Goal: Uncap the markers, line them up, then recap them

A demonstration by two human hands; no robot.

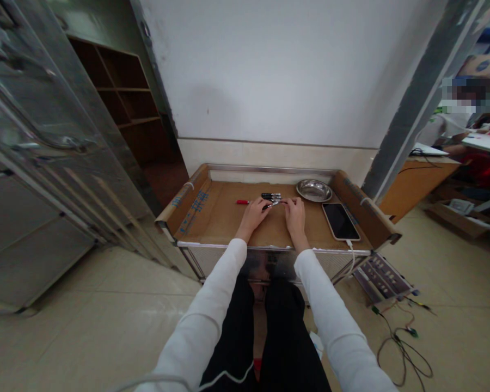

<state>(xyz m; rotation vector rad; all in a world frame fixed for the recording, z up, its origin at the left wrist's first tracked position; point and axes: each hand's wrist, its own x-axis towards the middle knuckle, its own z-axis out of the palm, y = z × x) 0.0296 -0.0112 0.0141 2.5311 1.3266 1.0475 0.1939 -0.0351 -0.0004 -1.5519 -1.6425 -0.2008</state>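
Observation:
On the cardboard-lined top of a small cart (224, 226), my left hand (253, 216) pinches a dark pen (270, 205) with a silvery part, which points to the right. My right hand (294, 216) sits across from it with its fingertips pressed together by the pen's right end. Something small and dark is at those fingertips, too small to make out. Just beyond the fingers lie several black pens (270, 195) side by side. A red pen or cap (242, 202) rests left of them, partly behind my left hand.
A round metal dish (314, 190) stands at the back right, with a phone (340, 221) on a white cable (351, 255) before it. Raised cardboard sides (365, 209) edge the cart. A power strip (386, 277) and cables lie on the floor. Another person (453, 117) sits far right.

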